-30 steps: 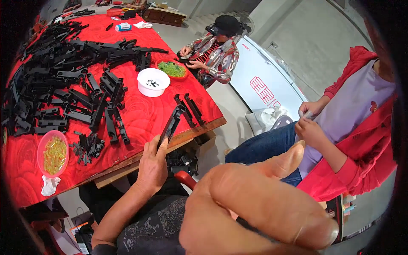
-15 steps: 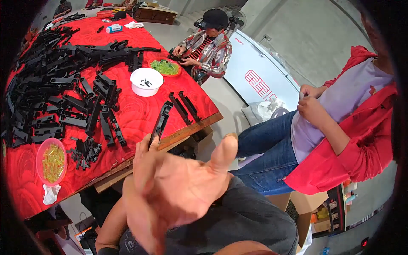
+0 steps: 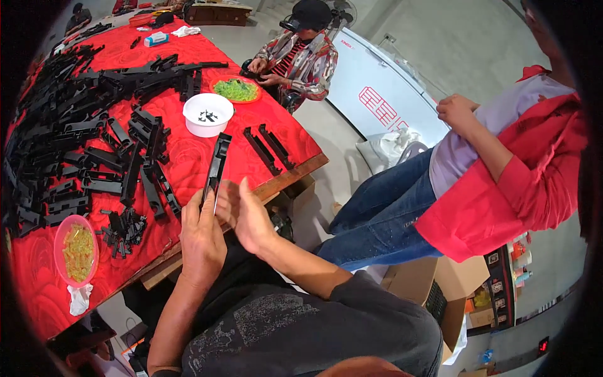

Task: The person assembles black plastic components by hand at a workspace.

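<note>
My left hand (image 3: 202, 242) is closed around the lower end of a long, narrow black plastic part (image 3: 218, 162), which stands nearly upright over the table's near edge. Close by on its right is my right hand (image 3: 254, 227), thumb raised and fingers stretched toward the part. Whether those fingertips touch it is hard to see. Two similar black strips (image 3: 260, 151) lie side by side at the table's right corner. Beyond the held part sits a white bowl (image 3: 201, 127) with several tiny black pieces in it.
Black plastic parts (image 3: 94, 147) heap the left of the red-covered table (image 3: 188, 160). A pink bowl (image 3: 61, 248) holds yellowish clear pieces; an orange-red plate (image 3: 256, 94) holds green ones. One person (image 3: 308, 63) works seated across the corner; another in a red jacket (image 3: 483, 207) stands at right.
My right hand has swung down from in front of the view to beside the black part. That part has shifted slightly left and turned more upright in my left hand.
</note>
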{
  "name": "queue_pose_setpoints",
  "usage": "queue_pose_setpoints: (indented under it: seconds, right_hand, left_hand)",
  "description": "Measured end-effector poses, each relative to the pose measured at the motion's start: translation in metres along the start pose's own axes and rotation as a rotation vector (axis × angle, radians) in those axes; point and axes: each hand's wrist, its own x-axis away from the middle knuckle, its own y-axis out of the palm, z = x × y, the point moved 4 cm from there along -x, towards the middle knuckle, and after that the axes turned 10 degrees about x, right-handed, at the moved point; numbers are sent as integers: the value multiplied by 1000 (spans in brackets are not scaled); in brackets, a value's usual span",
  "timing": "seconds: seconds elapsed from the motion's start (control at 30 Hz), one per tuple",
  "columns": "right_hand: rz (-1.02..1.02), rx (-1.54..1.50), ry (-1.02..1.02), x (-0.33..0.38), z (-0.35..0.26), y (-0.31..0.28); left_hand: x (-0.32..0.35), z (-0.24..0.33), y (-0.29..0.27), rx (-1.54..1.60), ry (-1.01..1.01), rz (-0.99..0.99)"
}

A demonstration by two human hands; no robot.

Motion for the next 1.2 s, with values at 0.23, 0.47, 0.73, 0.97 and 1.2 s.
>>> queue_pose_setpoints:
  seconds: [0.23, 0.47, 0.73, 0.97, 1.2]
  right_hand:
    - [-168, -144, -35, 9, 8, 13]
    - [-94, -31, -38, 14, 7, 15]
    - [22, -7, -44, 18, -1, 19]
    - [-32, -40, -39, 16, 1, 9]
    - [5, -27, 11, 19, 10, 5]
  left_hand:
    - [-3, 6, 7, -33, 53, -5]
    - [-3, 12, 8, 25, 27, 9]
    - [5, 2, 14, -58, 24, 58]
    - [3, 6, 15, -88, -75, 38]
    - [10, 6, 11, -50, -107, -28]
